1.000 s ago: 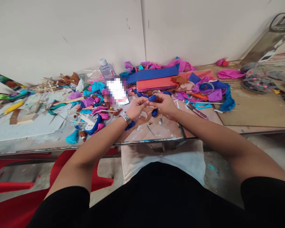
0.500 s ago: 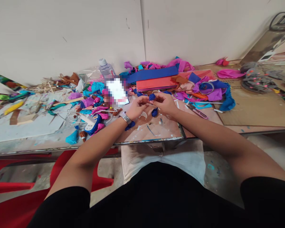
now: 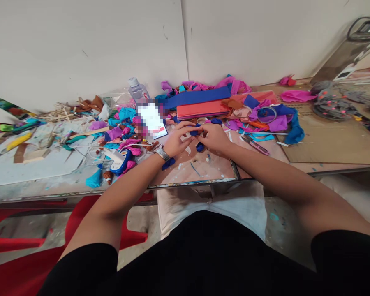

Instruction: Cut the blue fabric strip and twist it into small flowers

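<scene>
From my head view, my left hand (image 3: 176,142) and my right hand (image 3: 214,139) meet over the middle of the surface (image 3: 209,166), fingers curled in and pinching a small dark blue paper wad (image 3: 195,132) between them. A second blue wad (image 3: 200,146) lies just near of it. The phone (image 3: 151,120) sits to the left, the red paper stack (image 3: 200,109) far behind, a cutter (image 3: 255,144) to the right.

Craft workshop, table (image 3: 203,172) littered with coloured paper scraps (image 3: 274,123), paint stains
</scene>
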{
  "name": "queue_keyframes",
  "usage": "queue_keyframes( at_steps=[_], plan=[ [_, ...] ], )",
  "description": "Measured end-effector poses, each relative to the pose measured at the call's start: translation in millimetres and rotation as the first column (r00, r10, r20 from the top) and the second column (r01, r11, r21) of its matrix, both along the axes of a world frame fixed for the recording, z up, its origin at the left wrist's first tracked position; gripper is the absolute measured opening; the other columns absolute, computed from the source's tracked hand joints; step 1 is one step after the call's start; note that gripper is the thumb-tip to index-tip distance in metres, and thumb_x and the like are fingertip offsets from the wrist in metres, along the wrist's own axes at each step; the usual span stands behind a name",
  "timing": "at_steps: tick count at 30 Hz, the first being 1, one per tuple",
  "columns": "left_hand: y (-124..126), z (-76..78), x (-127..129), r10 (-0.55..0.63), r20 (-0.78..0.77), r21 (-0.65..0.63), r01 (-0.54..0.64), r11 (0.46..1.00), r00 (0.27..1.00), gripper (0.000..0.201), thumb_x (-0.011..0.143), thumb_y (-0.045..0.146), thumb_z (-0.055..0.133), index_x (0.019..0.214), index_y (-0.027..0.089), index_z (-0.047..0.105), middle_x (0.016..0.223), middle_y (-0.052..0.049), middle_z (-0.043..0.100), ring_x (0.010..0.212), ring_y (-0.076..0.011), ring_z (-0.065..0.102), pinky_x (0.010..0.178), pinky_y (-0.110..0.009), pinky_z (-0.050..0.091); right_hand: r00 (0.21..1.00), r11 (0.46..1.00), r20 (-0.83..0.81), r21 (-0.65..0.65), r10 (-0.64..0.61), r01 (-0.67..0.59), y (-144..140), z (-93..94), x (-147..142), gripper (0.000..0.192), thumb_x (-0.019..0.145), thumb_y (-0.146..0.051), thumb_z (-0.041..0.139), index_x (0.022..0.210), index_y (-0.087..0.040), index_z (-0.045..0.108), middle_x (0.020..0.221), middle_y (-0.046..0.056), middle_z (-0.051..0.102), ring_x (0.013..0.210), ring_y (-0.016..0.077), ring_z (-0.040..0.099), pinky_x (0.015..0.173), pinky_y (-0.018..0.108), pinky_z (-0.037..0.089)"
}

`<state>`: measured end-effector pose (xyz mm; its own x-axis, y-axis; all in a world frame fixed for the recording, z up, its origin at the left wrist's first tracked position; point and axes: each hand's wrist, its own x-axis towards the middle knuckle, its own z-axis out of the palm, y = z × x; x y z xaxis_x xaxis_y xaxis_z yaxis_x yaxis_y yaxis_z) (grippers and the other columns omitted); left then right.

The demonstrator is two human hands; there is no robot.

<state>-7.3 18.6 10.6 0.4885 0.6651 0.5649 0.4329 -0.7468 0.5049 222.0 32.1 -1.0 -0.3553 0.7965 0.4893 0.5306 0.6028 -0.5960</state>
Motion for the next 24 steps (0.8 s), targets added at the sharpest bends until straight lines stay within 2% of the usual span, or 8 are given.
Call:
queue_keyframes(
  at_steps=[5,7,11,15,24],
  plan=[
    [1.7,-2.2,0.3,0.05,0.107,-0.025,-0.048,0.999,0.993,0.043,0.104,0.054,0.068,0.131,0.022,0.078,0.131,-0.015,0.075,0.114,-0.0258,0.072,0.086,-0.038,0.062,0.991,0.998,-0.132,-0.063,0.014,-0.023,-0.8,-1.6,-1.4,0.014,0.088,-0.032,0.077,0.098,-0.021,0.08,0.088,0.004,0.081,0.074,0.0218,0.071,0.073,0.034,0.051],
    [3.4,-4.1,-0.1,0.073,0.137,-0.045,-0.067,0.997,0.988,0.044,0.103,0.054,0.07,0.131,0.022,0.078,0.127,-0.014,0.076,0.108,-0.024,0.073,0.089,-0.038,0.062,0.977,0.996,-0.213,-0.081,0.027,-0.045,-0.4,-2.9,-1.8,0.018,0.088,-0.032,0.078,0.103,-0.022,0.08,0.095,0.005,0.083,0.079,0.0232,0.074,0.077,0.036,0.056],
    [6.3,-7.5,-0.3,0.123,0.174,-0.098,-0.107,0.989,0.977,0.046,0.1,0.055,0.072,0.13,0.021,0.077,0.122,-0.013,0.078,0.098,-0.0217,0.073,0.092,-0.039,0.061,0.957,0.995,-0.286,-0.065,0.049,-0.071,-1.4,-2.2,-2.0,0.023,0.09,-0.033,0.078,0.11,-0.023,0.081,0.101,0.006,0.085,0.086,0.025,0.077,0.082,0.039,0.059],
    [7.0,-9.1,0.5,0.127,0.22,-0.138,-0.098,0.986,0.967,0.045,0.097,0.053,0.076,0.128,0.02,0.076,0.126,-0.014,0.079,0.099,-0.0213,0.075,0.096,-0.04,0.063,0.956,0.997,-0.287,-0.032,0.054,-0.066,-4.0,2.0,-2.1,0.019,0.09,-0.033,0.076,0.104,-0.023,0.084,0.098,0.005,0.085,0.08,0.0227,0.074,0.078,0.036,0.058],
    [5.6,-11.9,2.5,0.084,0.269,-0.214,-0.025,0.976,0.959,0.046,0.094,0.045,0.081,0.131,0.019,0.074,0.137,-0.017,0.077,0.11,-0.0251,0.079,0.101,-0.044,0.066,0.962,0.998,-0.268,-0.01,0.057,-0.062,-2.5,0.9,-2.8,0.015,0.092,-0.03,0.073,0.099,-0.023,0.085,0.099,0.004,0.085,0.08,0.0215,0.072,0.08,0.035,0.056]
  ],
)
